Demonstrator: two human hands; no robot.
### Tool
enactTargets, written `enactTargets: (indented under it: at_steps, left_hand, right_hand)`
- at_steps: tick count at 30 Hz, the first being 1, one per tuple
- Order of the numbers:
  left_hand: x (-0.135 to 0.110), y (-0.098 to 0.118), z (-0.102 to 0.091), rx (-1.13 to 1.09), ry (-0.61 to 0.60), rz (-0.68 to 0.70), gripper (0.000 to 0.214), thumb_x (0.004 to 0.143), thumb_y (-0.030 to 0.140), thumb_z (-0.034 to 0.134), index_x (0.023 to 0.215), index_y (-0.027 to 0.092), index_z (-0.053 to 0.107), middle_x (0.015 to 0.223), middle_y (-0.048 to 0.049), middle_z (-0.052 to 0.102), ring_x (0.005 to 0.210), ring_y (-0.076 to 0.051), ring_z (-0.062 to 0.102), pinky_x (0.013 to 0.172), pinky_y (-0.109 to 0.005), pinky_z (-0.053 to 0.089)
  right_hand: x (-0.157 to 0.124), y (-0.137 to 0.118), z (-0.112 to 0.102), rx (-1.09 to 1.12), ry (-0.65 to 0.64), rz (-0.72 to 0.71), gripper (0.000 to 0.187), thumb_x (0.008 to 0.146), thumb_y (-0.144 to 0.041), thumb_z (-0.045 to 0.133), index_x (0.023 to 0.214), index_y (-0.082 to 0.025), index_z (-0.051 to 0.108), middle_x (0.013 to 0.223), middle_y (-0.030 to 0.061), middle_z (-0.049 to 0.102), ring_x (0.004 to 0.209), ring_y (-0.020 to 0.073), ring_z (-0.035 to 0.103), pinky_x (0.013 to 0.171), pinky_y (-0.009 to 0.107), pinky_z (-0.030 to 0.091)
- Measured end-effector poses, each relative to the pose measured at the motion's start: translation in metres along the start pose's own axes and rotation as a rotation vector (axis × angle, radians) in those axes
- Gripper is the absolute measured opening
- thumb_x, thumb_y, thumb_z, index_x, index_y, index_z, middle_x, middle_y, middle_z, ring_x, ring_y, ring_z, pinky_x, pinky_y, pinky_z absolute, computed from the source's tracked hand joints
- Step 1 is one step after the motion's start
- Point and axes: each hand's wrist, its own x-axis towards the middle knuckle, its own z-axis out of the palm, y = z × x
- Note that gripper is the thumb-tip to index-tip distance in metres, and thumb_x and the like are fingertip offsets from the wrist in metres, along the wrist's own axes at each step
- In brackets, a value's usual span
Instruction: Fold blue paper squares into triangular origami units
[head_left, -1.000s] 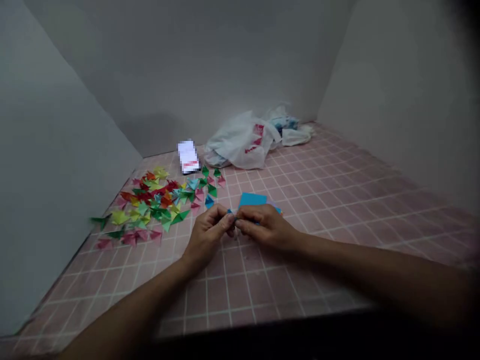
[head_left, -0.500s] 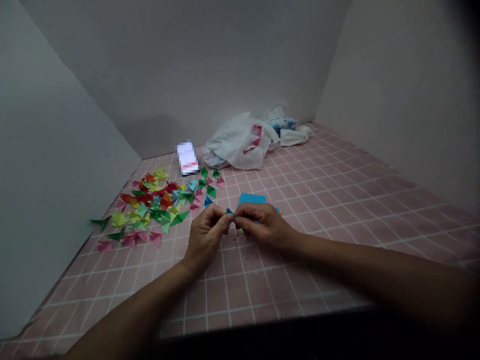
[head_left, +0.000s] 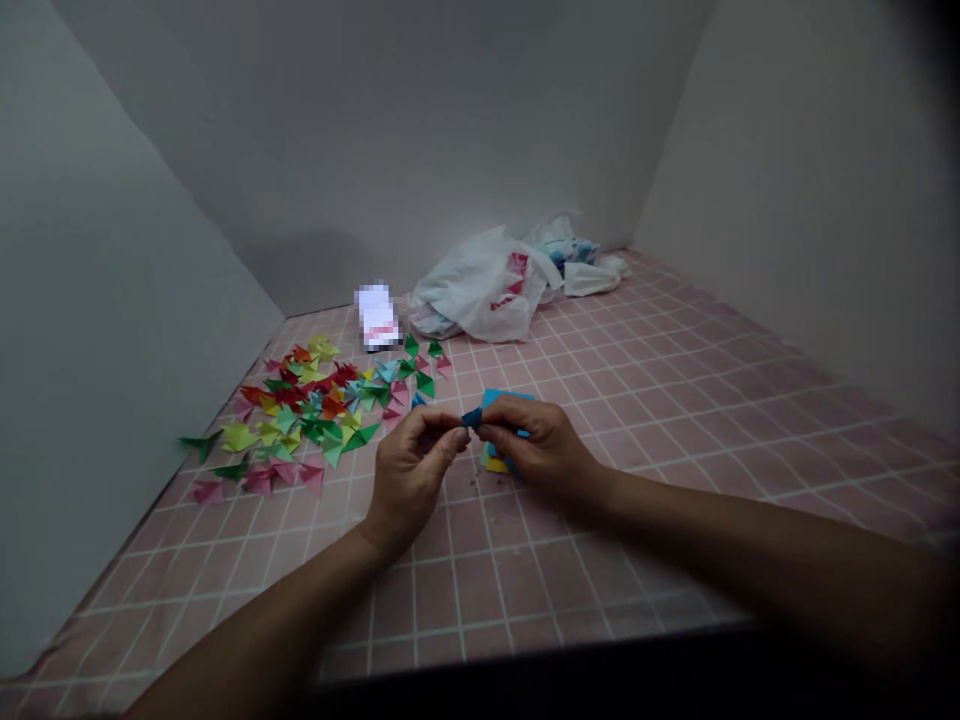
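Note:
My left hand (head_left: 411, 470) and my right hand (head_left: 534, 445) meet above the pink checked cloth (head_left: 637, 400), fingertips pinched together. Between them sits a small folded blue paper piece (head_left: 472, 416); my right thumb and fingers pinch it, and my left fingertips touch its left end. Under my right hand lies a stack of square papers (head_left: 496, 462), blue on top with a yellow edge showing. To the left spreads a pile of folded paper triangles (head_left: 311, 410) in green, red, yellow, pink and blue.
A white plastic bag (head_left: 480, 285) and a smaller bundle (head_left: 581, 262) lie at the back by the wall. A small white box (head_left: 377, 316) stands near the pile. Grey walls close the cloth on the left, back and right.
Both hands have risen slightly and shifted back. The blue piece now shows more clearly at my right fingertips, and the yellow paper edge has come into sight beneath my right hand.

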Motion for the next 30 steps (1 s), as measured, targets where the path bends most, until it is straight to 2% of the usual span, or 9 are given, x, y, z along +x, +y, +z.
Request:
enactTargets:
  at_steps: [6, 10, 14, 23, 30]
  left_hand:
    - [-0.002, 0.001, 0.001, -0.028, -0.034, -0.07, 0.017, 0.093, 0.032, 0.064, 0.098, 0.018, 0.071, 0.087, -0.0034, 0.071, 0.078, -0.016, 0.07, 0.075, -0.03, 0.058]
    - [-0.002, -0.002, 0.0, -0.078, -0.039, -0.147, 0.02, 0.095, 0.035, 0.062, 0.097, 0.018, 0.072, 0.089, -0.0041, 0.071, 0.082, -0.017, 0.069, 0.076, -0.031, 0.058]
    - [-0.001, -0.003, 0.0, -0.105, -0.039, -0.173, 0.019, 0.094, 0.035, 0.062, 0.094, 0.018, 0.072, 0.093, -0.0043, 0.068, 0.088, -0.017, 0.066, 0.079, -0.029, 0.057]
    - [-0.001, 0.001, 0.0, -0.064, -0.046, -0.136, 0.017, 0.093, 0.032, 0.062, 0.097, 0.019, 0.072, 0.097, -0.0047, 0.065, 0.092, -0.018, 0.063, 0.082, -0.03, 0.057]
    - [0.0, 0.0, -0.001, -0.124, -0.038, -0.192, 0.016, 0.091, 0.032, 0.065, 0.094, 0.019, 0.073, 0.097, -0.0041, 0.066, 0.089, -0.016, 0.064, 0.082, -0.029, 0.055]
  right_hand:
    - [0.0, 0.005, -0.004, -0.25, 0.023, -0.138, 0.018, 0.097, -0.014, 0.057, 0.084, -0.016, 0.069, 0.076, 0.0023, 0.065, 0.069, 0.0133, 0.06, 0.064, 0.025, 0.046]
    - [-0.001, 0.009, -0.007, -0.515, -0.008, -0.268, 0.023, 0.101, -0.016, 0.051, 0.089, -0.016, 0.07, 0.083, 0.006, 0.067, 0.071, 0.0148, 0.061, 0.063, 0.025, 0.045]
    - [0.0, 0.007, -0.009, -0.65, -0.034, -0.379, 0.026, 0.101, -0.014, 0.049, 0.088, -0.015, 0.071, 0.08, 0.007, 0.067, 0.067, 0.0155, 0.059, 0.059, 0.026, 0.042]
    - [0.0, 0.008, -0.011, -0.693, -0.058, -0.319, 0.029, 0.101, -0.014, 0.047, 0.087, -0.014, 0.072, 0.082, 0.0076, 0.069, 0.065, 0.0157, 0.059, 0.058, 0.027, 0.042]
    - [0.0, 0.006, -0.013, -0.752, -0.103, -0.325, 0.03, 0.101, -0.015, 0.045, 0.089, -0.016, 0.072, 0.081, 0.0071, 0.069, 0.068, 0.0165, 0.058, 0.06, 0.028, 0.04]
